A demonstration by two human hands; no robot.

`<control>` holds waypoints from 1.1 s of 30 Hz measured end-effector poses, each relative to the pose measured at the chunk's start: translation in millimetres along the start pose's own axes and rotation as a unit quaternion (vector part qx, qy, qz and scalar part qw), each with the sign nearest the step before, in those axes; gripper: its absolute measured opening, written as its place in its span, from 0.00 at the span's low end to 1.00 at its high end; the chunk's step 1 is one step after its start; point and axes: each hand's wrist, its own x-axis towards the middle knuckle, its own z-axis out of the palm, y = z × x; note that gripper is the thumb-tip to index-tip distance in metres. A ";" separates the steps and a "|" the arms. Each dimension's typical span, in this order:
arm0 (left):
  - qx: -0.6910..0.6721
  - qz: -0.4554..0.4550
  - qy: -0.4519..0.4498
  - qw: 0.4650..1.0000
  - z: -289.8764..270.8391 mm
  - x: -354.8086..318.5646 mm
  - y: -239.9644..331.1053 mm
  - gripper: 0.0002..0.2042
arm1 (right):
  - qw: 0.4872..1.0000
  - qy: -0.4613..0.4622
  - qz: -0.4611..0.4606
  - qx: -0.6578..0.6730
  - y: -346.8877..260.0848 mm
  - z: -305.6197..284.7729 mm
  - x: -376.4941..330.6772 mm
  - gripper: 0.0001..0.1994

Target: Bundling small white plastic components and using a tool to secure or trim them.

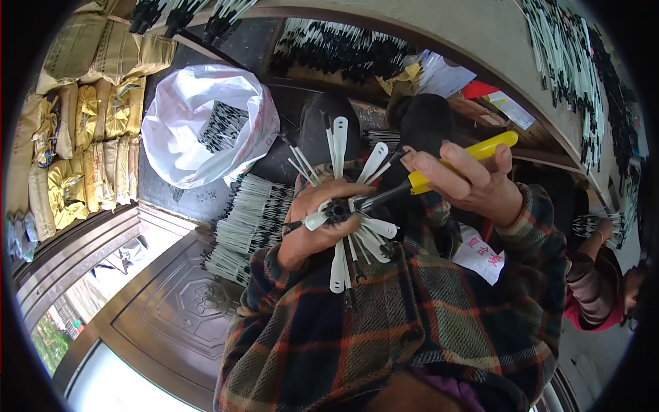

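My left hand (312, 223) is closed around a rib assembly that looks like a small umbrella frame. At its middle is a black round hub (336, 211), and white flat strips (339, 147) with holed ends and thin white rods fan out past my fingers. In my right hand (463, 175) is a pair of yellow-handled pliers (491, 146), its fingers around the handle. The metal tip points left and reaches the hub's right side; whether it grips anything there I cannot make out.
A white plastic bag (165, 110) of black-and-white rods stands ahead left. Stacked rod bundles (250, 213) lie left of my arm; more rods (570, 69) cover the right bench. Brown wrapped packages (86, 151) line the far left. Another person's hand (604, 230) handles rods at right.
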 end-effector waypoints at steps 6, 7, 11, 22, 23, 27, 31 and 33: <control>-0.035 0.041 0.014 0.998 1.9 -1.8 -2.1 0.15 | 0.966 -0.093 0.067 0.232 -11.0 -10.0 0.1 0.13; -0.044 0.072 0.023 0.996 2.4 -1.0 -1.4 0.15 | 0.966 -0.093 0.064 0.234 -8.9 -12.6 1.7 0.13; -0.007 0.066 -0.001 0.998 -2.2 -1.2 3.7 0.17 | 0.910 -0.195 0.019 0.366 8.6 -28.5 16.7 0.14; -0.081 0.115 -0.140 0.980 -12.0 1.1 2.9 0.29 | -0.016 -0.449 0.191 0.873 12.9 -2.2 -11.0 0.25; -0.080 0.116 -0.141 0.980 -11.8 0.1 1.5 0.29 | 0.026 -0.429 0.193 0.882 11.5 -6.1 -10.3 0.30; -0.067 0.126 -0.058 0.988 -7.4 -3.9 -2.2 0.25 | 0.739 -0.350 0.033 0.575 23.2 -40.3 12.4 0.18; -0.065 0.106 -0.020 0.992 1.2 -5.0 -2.0 0.24 | 0.877 -0.271 0.065 0.392 -7.3 -35.5 -6.3 0.17; -0.087 0.092 -0.008 0.992 4.1 -4.2 0.2 0.25 | 0.929 -0.192 0.125 0.289 -12.6 -31.6 2.6 0.16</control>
